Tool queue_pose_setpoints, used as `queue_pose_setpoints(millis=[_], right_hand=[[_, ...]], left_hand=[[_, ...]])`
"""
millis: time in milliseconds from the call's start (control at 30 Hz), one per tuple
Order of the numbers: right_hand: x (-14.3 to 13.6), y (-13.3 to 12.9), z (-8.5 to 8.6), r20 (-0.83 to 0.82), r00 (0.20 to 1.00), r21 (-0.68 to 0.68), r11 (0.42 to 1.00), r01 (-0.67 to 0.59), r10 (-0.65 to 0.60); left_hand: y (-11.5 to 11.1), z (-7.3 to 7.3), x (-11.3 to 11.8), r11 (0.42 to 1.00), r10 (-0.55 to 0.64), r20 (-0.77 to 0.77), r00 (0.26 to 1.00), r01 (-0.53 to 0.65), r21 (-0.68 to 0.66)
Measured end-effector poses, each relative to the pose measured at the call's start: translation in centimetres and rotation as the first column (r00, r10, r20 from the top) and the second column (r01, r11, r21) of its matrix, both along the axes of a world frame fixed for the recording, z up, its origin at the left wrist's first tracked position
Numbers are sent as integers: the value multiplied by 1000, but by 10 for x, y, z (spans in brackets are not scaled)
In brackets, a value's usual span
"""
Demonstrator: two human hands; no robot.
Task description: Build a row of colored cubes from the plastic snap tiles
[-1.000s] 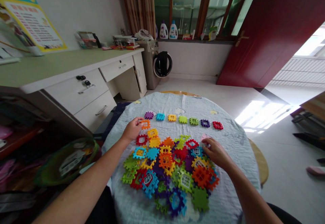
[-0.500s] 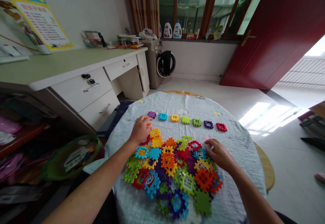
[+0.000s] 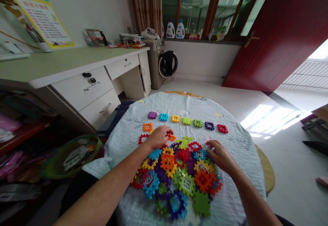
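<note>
Left hand [image 3: 160, 137] moved right from the orange frame tile [image 3: 148, 127], now at the orange piece [image 3: 172, 138] mid-frame; grip unclear. Right hand [image 3: 219, 153], right of center, beside pink piece [image 3: 208, 139]; grip unclear.

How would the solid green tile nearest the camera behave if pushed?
The green tile looks like thin moulded plastic, so probably stiff and light. Being square, it likely won't roll, though its toothed edges might snag the tablecloth.
</note>
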State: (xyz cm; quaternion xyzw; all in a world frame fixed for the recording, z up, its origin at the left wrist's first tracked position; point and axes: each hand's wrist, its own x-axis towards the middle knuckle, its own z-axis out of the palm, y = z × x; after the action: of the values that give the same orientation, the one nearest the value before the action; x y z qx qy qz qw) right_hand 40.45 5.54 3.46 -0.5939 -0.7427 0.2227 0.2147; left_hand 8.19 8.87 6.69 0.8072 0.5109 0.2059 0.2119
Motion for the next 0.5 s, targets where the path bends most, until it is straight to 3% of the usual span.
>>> queue_pose_setpoints(millis=[100,167,267,367,500], right_hand=[[-2,0,0,0,1000,3,1000,12,-12],[-4,0,0,-1,1000,20,1000,15,-15],[-5,-1,1,-7,1000,42,999,10,-9],[-4,-2,2,-12,1000,41,999,0,1],[-5,-1,3,-3,1000,26,1000,-12,12]], left_hand=[[3,2,-7,975,144,-4,990,-141,172],[5,-1,-12,972,127,-104,986,-103,212],[6,-6,-22,996,21,-215,976,-3,88],[8,-3,-31,999,44,-189,981,-49,-24],[13,8,-28,989,107,-214,971,-125,-74]])
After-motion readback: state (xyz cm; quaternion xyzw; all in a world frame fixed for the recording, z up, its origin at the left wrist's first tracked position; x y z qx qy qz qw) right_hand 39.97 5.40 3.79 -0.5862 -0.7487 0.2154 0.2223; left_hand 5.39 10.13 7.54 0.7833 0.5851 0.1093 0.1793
